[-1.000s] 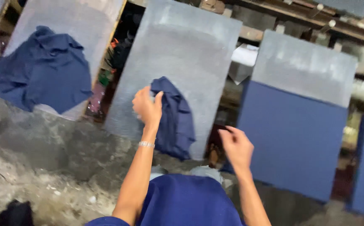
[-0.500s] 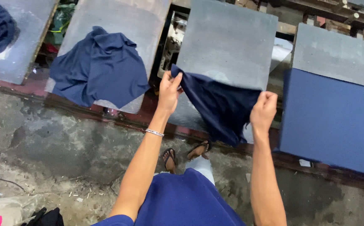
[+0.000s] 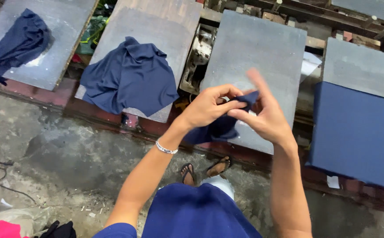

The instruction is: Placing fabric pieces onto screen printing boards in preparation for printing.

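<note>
1. Navy cloth piece [image 3: 220,125], spread wide between the hands half a second ago, is now bunched.
2. Left hand [image 3: 207,108] and right hand [image 3: 264,117] grips pinch it together above the grey worktop [image 3: 262,48].
3. Another crumpled navy garment [image 3: 130,79] lies left.

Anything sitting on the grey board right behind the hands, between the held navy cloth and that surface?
Nothing visible. Both hands, left hand and right hand, pinch the bunched navy cloth above the near edge of the grey board, whose visible surface is bare. The crumpled navy cloth lies on the neighbouring board, off to the side.
</note>
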